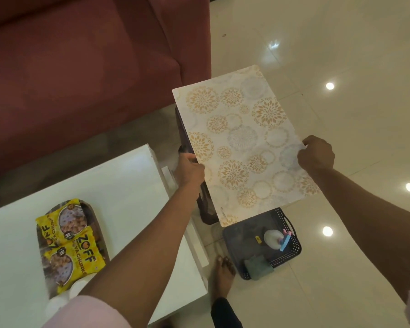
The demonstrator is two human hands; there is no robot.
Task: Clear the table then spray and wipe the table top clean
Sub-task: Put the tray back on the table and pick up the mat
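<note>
A thin rectangular placemat with rounded corners, pale with gold and grey floral medallions, is held flat in the air past the right edge of the white tabletop, over the glossy cream floor tiles. The left hand grips its left long edge, fingers curled round it, and the same hand seems also to hold a darker mat lying directly under the pale one — only a dark strip along that edge shows. The right hand pinches the opposite long edge, fingers folded over the top. Small faint lettering sits near the mat's near corner, too blurred to read.

Below the near end, on the floor just beside the tabletop's corner, stands a dark perforated plastic basket with a handle; inside are a rounded white spray bottle with a blue and pink trigger and a grey-green folded cloth. A bare foot rests between basket and tabletop.

On the smooth tabletop lies an oval dark tray carrying yellow snack packets printed "ZOFF SOYA CHUNKS" and "10". A maroon upholstered sofa borders the far side — open tile lies to the right.
</note>
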